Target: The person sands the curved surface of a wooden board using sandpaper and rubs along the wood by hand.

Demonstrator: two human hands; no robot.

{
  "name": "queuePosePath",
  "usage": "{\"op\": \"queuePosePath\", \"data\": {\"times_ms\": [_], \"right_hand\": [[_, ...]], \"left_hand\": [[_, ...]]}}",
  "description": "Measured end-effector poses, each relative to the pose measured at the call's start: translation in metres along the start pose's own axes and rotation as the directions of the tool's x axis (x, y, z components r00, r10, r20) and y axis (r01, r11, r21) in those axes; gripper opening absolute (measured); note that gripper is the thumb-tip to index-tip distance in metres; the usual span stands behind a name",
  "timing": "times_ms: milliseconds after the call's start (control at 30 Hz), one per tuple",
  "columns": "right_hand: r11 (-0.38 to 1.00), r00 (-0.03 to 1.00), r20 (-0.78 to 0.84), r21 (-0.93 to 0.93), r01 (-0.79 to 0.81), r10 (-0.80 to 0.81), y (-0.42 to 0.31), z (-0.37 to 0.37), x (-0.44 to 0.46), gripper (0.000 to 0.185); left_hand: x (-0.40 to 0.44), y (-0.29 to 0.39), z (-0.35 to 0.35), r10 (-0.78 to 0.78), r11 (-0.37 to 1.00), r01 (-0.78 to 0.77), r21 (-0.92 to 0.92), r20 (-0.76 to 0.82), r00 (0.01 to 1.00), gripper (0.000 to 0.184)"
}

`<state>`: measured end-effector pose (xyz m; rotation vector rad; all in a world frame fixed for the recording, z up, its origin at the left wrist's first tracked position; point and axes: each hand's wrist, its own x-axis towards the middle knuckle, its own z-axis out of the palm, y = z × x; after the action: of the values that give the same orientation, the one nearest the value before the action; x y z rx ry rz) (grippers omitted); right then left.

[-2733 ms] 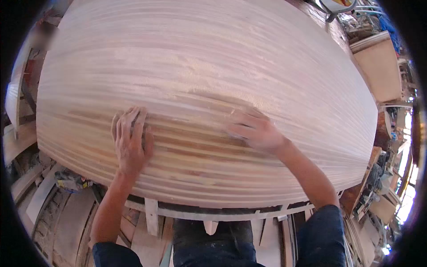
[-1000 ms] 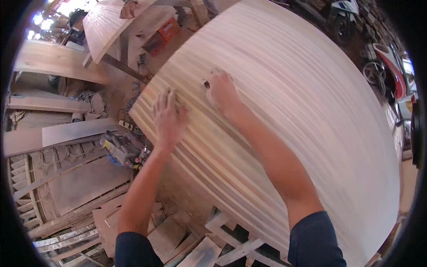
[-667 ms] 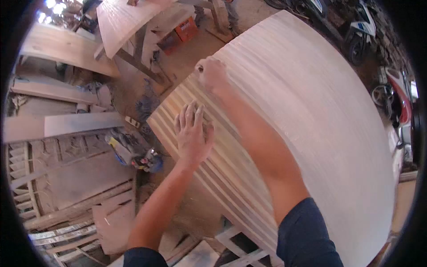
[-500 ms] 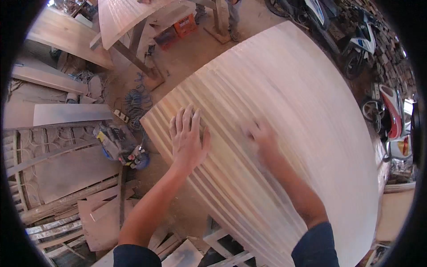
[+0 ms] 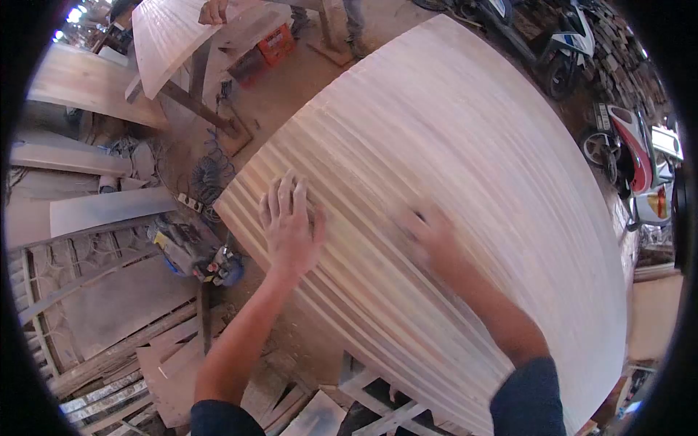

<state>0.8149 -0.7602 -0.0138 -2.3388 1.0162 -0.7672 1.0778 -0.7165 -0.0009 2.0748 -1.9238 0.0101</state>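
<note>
A large pale wooden panel (image 5: 502, 174) with curved edges and long grooves or stripes fills the middle of the head view. My left hand (image 5: 292, 231) lies on its left part, palm down, fingers stretched out and holding nothing. To the right, my right hand (image 5: 432, 234) is against the striped surface with curled fingers. Motion blurs it, and a small dark spot shows by its fingers. What it grips, if anything, I cannot make out. Pale dust coats the fingers of my left hand.
Another person's hand (image 5: 214, 11) rests on a second panel (image 5: 163, 43) at the upper left. A coiled hose (image 5: 209, 178) and a dusty machine (image 5: 190, 243) stand left of my panel. Motorbikes (image 5: 629, 149) line the right side. Wooden trestle legs (image 5: 382, 407) show below.
The view has shifted slightly, so the panel and surroundings sit differently in frame. My left hand stays flat on the panel; my right hand remains blurred on the striped surface.
</note>
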Motion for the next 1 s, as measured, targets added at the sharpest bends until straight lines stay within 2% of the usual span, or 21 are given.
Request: {"op": "queuePosePath", "data": {"times_ms": [33,133,200,233,267,300,333,367,433,500,533,567,600,667,700,767,800,867,967,1000], "right_hand": [[0.987,0.985,0.079,0.013,-0.157,0.156,-0.009,-0.026,-0.038,0.042],[0.967,0.958,0.136,-0.008,-0.255,0.254,-0.021,-0.039,-0.042,0.040],[0.990,0.989,0.052,-0.043,-0.134,0.137,-0.011,0.014,0.032,0.038],[0.997,0.998,-0.065,-0.072,-0.004,0.000,0.007,0.057,0.077,0.036],[0.995,0.998,0.043,-0.090,-0.038,0.042,0.008,0.084,0.133,0.034],[0.977,0.998,-0.010,-0.204,0.066,-0.069,0.019,0.121,0.180,0.021],[0.994,0.960,-0.259,-0.049,0.095,-0.105,0.001,0.127,0.218,0.015],[0.995,0.958,-0.271,-0.052,0.080,-0.091,-0.003,0.124,0.228,0.015],[0.999,0.997,-0.075,-0.019,-0.035,0.034,-0.006,0.122,0.236,0.017],[0.978,0.956,0.209,-0.080,-0.191,0.204,0.011,0.103,0.168,0.023],[0.989,0.979,0.181,-0.125,-0.073,0.095,0.015,0.075,0.106,0.030],[0.999,0.996,-0.088,-0.042,0.022,-0.025,0.017,0.048,0.040,0.035],[0.993,0.995,0.022,0.065,-0.094,0.093,-0.005,-0.003,-0.005,0.040],[0.983,0.980,0.091,-0.063,-0.171,0.176,-0.010,-0.050,-0.086,0.042],[0.983,0.979,0.095,-0.055,-0.173,0.178,-0.009,-0.050,-0.083,0.042],[0.959,0.942,0.179,-0.057,-0.279,0.285,-0.014,-0.049,-0.084,0.045],[0.986,0.985,0.065,-0.052,-0.156,0.159,-0.009,-0.025,-0.048,0.039],[0.999,0.994,-0.101,0.009,-0.049,0.050,0.025,0.071,0.039,0.043],[0.990,0.999,-0.029,-0.142,0.021,-0.026,0.016,0.138,0.202,0.020],[0.999,0.990,-0.141,-0.035,0.020,-0.024,-0.001,0.126,0.228,0.016]], "left_hand": [[0.002,0.002,-0.001,-0.003,1.000,0.003,0.017,0.008,1.000,0.057],[0.004,0.008,-0.005,-0.019,1.000,0.019,-0.011,-0.002,1.000,0.056],[0.001,0.006,0.000,-0.001,1.000,0.002,0.017,-0.012,1.000,0.057],[0.002,0.004,0.001,0.010,0.999,-0.009,0.036,-0.025,1.000,0.057],[0.004,0.001,0.000,0.027,0.998,-0.026,0.050,-0.026,0.999,0.057],[0.004,-0.001,0.000,0.025,0.999,-0.024,0.049,-0.027,0.999,0.057],[0.003,0.001,0.001,0.024,0.999,-0.023,0.040,-0.024,0.999,0.058],[0.003,0.001,0.002,0.043,0.998,-0.043,0.039,-0.019,0.999,0.058],[0.001,0.001,0.002,0.024,0.999,-0.023,0.031,-0.026,0.999,0.058],[0.001,0.002,0.002,0.021,1.000,-0.021,0.011,-0.022,1.000,0.058],[-0.001,0.002,0.002,0.017,1.000,-0.017,-0.002,-0.015,1.000,0.059],[-0.002,0.003,0.000,0.004,1.000,-0.004,-0.003,-0.015,1.000,0.059],[0.000,0.005,-0.001,0.001,1.000,-0.001,0.015,-0.004,1.000,0.059],[0.002,0.005,0.001,0.002,0.999,-0.003,0.037,0.019,1.000,0.060],[0.003,0.005,0.002,-0.009,0.999,0.008,0.042,0.029,1.000,0.060],[0.001,0.006,0.000,-0.007,0.999,0.005,0.053,0.052,0.999,0.061],[0.002,0.006,0.000,-0.006,0.999,0.005,0.031,0.036,0.999,0.060],[0.004,0.008,0.000,0.016,1.000,-0.017,0.007,0.017,1.000,0.060],[0.001,0.001,0.005,0.028,0.999,-0.028,0.033,-0.002,1.000,0.055],[0.004,-0.005,0.009,0.034,0.999,-0.033,0.031,-0.033,0.999,0.053]]}}
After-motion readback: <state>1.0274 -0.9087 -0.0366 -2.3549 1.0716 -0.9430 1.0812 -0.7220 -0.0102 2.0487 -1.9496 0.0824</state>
